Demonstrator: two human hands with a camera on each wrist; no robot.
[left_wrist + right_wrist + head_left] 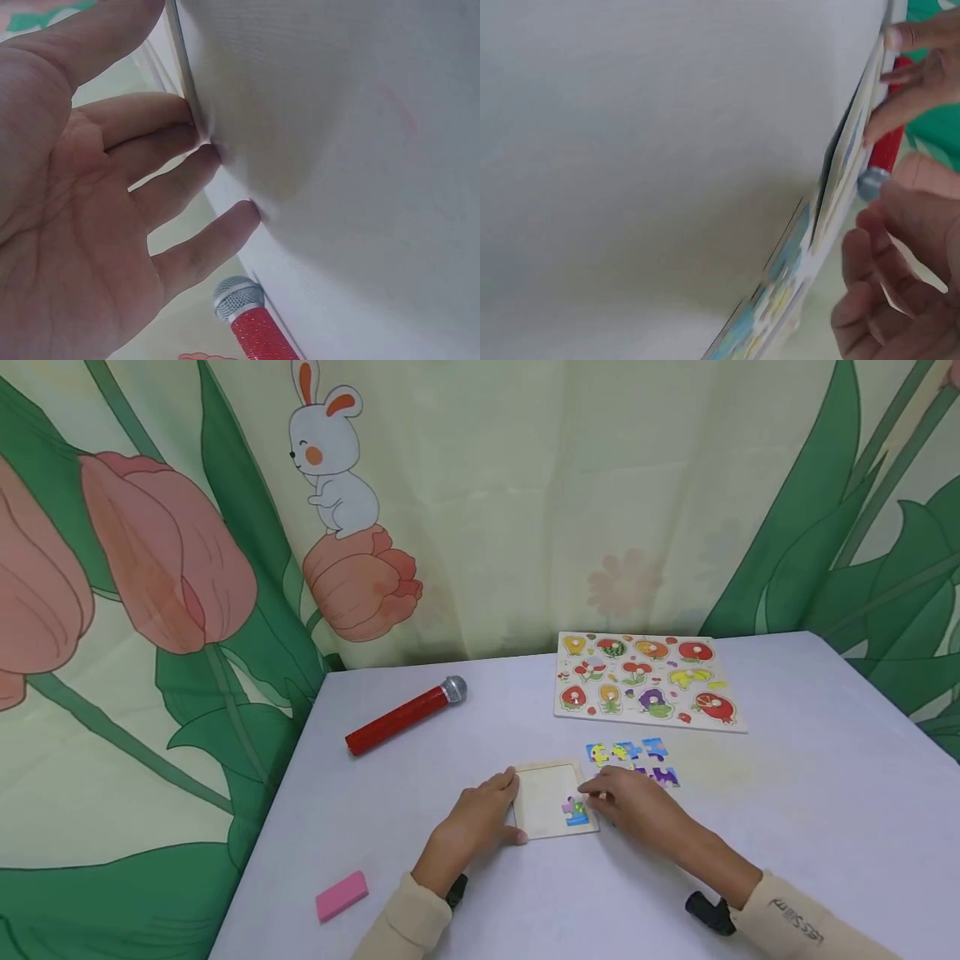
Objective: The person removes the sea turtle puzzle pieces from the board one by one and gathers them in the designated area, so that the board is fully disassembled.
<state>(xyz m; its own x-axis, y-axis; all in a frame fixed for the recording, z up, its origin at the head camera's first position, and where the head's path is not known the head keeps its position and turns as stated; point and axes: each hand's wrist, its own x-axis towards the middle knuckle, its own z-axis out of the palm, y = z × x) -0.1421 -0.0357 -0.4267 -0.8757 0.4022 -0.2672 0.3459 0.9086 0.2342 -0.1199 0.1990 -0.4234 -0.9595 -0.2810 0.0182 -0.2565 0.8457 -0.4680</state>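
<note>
A square wooden puzzle tray (538,802) lies on the table with joined pink, blue and green puzzle pieces (576,813) at its lower right. My left hand (471,820) touches the tray's left side, thumb near the lower corner and fingers farther up. In the left wrist view its fingers (195,259) look fairly straight, tips at the tray edge and tabletop. My right hand (637,806) is at the tray's right edge, thumb and fingertips drawn together just above the joined pieces. Whether a piece is between them is hidden. Loose puzzle pieces (655,748) lie behind this hand, partly covered.
A fruit peg board (651,681) lies at the back right. The red microphone (401,718) is back left of the tray, and a pink block (342,896) sits at the front left. Behind the white table (465,714) hangs a printed curtain (487,510).
</note>
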